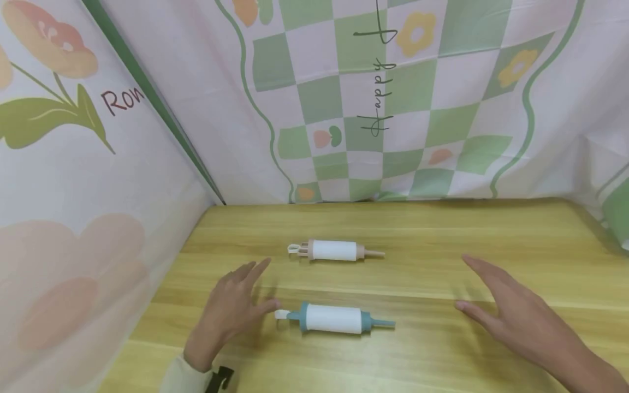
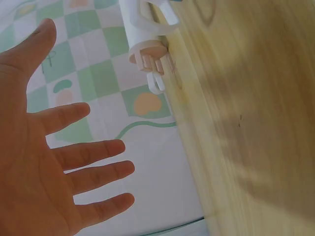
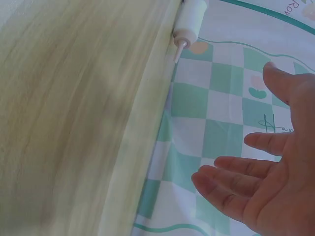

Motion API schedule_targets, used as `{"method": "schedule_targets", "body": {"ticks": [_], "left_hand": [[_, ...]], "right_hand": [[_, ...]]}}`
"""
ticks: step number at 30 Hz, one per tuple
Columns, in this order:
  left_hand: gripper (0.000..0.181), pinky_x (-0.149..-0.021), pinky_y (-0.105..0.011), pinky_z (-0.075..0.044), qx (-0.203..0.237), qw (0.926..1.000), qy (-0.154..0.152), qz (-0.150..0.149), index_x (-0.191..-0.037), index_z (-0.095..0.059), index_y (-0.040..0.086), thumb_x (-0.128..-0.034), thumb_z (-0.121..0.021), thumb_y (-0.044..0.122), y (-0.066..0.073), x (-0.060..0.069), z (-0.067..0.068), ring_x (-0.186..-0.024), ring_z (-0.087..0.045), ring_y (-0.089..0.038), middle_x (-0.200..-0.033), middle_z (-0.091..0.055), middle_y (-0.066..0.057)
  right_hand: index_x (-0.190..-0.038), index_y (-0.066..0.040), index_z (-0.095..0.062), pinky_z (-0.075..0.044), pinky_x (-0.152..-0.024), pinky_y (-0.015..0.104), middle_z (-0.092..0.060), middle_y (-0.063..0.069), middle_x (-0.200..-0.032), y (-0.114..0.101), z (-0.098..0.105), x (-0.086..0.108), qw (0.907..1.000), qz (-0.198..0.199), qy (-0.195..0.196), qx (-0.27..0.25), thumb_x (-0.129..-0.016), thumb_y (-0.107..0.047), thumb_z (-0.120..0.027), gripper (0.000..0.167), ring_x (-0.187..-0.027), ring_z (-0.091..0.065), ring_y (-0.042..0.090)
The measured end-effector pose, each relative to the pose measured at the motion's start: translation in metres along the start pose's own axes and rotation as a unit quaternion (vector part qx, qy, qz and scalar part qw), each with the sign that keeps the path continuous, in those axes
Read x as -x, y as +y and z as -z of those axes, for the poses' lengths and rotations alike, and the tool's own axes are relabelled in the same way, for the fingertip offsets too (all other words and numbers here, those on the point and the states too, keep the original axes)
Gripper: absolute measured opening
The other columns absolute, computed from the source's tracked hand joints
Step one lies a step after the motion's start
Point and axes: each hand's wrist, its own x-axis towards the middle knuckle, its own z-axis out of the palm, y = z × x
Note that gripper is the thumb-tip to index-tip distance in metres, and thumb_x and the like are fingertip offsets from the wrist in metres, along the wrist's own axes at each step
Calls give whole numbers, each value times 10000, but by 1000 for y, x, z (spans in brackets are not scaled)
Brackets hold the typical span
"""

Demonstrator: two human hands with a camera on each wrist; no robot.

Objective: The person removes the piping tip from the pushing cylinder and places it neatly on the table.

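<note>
Two syringe-shaped tools lie on the wooden table, each with a white barrel, a loop at its left end and a thin nozzle at its right. The pink-ended syringe-shaped tool [image 1: 335, 250] lies farther back; the blue-ended syringe-shaped tool [image 1: 334, 319] is nearer. My left hand [image 1: 233, 303] hovers left of both, its thumb close to the blue one's white loop; whether they touch I cannot tell. In the left wrist view that hand's fingers [image 2: 93, 152] are spread and hold nothing. My right hand [image 1: 521, 311], apart from both tools at the right, has extended fingers and holds nothing.
The wooden table [image 1: 432, 229] meets a hanging cloth [image 1: 363, 109] with green and white checks at its back edge. Another flower-printed cloth [image 1: 98, 185] borders the left side. A dark strap [image 1: 219, 378] sits at my left wrist.
</note>
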Motion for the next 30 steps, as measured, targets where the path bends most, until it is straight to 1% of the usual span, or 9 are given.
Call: {"method": "schedule_targets", "body": {"ticks": [4,8,11,13,18,20,22,25,30], "left_hand": [[883,-912,-634,-478,252,9992,-178,261,-1500,-453,113,-797,-781,534,2,0,-1,-1130,-578,-505,-1382,-508,-311],[902,-922,-672,-449,534,9950,-535,649,-1530,-416,155,-806,-764,565,5,0,0,-1179,-532,-533,-1485,-401,-295],[943,-950,-699,-406,992,9868,-897,909,-1557,-368,182,-798,-767,575,7,0,0,-1264,-458,-534,-1540,-331,-266],[970,-1000,-698,-356,1445,9780,-1108,1018,-1567,-344,188,-784,-800,532,7,0,-1,-1336,-388,-508,-1562,-306,-242],[1057,-1125,-581,-252,2342,9577,-1374,951,-1574,-302,132,-724,-892,347,5,-1,-8,-1429,-295,-389,-1577,-311,-185],[1093,-1143,-541,-239,2460,9547,-1422,880,-1579,-282,123,-704,-905,324,4,-1,-11,-1435,-291,-358,-1583,-307,-164],[1118,-1147,-536,-233,2562,9526,-1435,801,-1582,-267,116,-690,-914,303,3,-1,-15,-1436,-288,-355,-1586,-302,-161],[1128,-1142,-558,-235,2663,9506,-1418,735,-1580,-271,108,-677,-924,281,4,-2,-19,-1432,-288,-370,-1583,-309,-161],[1101,-1116,-613,-254,2992,9403,-1445,739,-1558,-310,71,-671,-930,275,8,-2,-27,-1403,-313,-416,-1557,-346,-181]], "right_hand": [[-1560,-52,-297,-406,-857,714,-433,310,-1439,-1,-1,-2,9998,22,6,-173,-912,-373,-743,849,-1220,-442,558],[-1513,-6,-368,-448,-836,679,-467,304,-1404,-2,-4,-5,9986,-14,-87,-521,-922,-329,-741,769,-1140,-526,518],[-1494,7,-385,-499,-802,626,-462,291,-1405,-2,-6,-7,9954,-48,-254,-921,-938,-288,-728,717,-1100,-562,482],[-1497,2,-377,-522,-803,580,-448,289,-1416,-1,-6,-10,9916,-76,-391,-1231,-948,-263,-716,697,-1129,-552,480],[-1506,-22,-371,-569,-789,399,-471,278,-1397,0,-7,-15,9840,-4,-471,-1720,-937,-201,-728,695,-1120,-577,454],[-1499,-31,-383,-561,-785,326,-482,251,-1396,0,-7,-17,9823,9,-455,-1815,-933,-189,-731,684,-1115,-584,427],[-1488,-31,-391,-549,-782,279,-483,233,-1401,0,-7,-18,9804,-12,-499,-1906,-943,-190,-718,655,-1117,-581,408],[-1461,-20,-401,-539,-794,255,-480,220,-1403,-1,-7,-19,9770,-85,-587,-2047,-964,-188,-691,600,-1121,-572,385],[-1450,0,-392,-539,-796,247,-492,235,-1361,-3,-15,-20,9691,-90,-631,-2382,-963,-132,-683,583,-1096,-580,331]]}}
